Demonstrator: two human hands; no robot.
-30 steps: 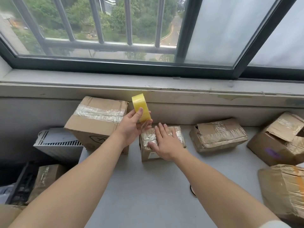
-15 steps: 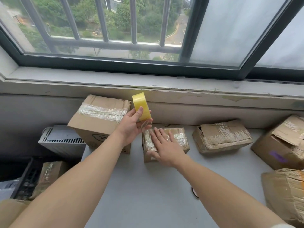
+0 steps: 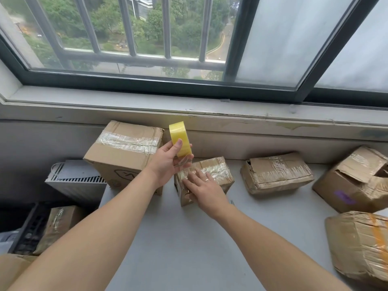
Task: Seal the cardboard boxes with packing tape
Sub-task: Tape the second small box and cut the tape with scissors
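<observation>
Two hands work one small box (image 3: 218, 171) at the bench's (image 3: 189, 238) far edge. Left hand (image 3: 165, 164) grips the yellow tape roll (image 3: 180, 138) just above it. Right hand (image 3: 204, 189) presses down, fingers (image 3: 201, 176) straight. Step: probably smoothing the strip. Next: sever the tape cleanly.

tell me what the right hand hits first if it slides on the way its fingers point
Flat on the small box, the right hand points forward and left. Straight on it would probably meet the left hand gripping the yellow tape roll, though their heights may differ.
</observation>
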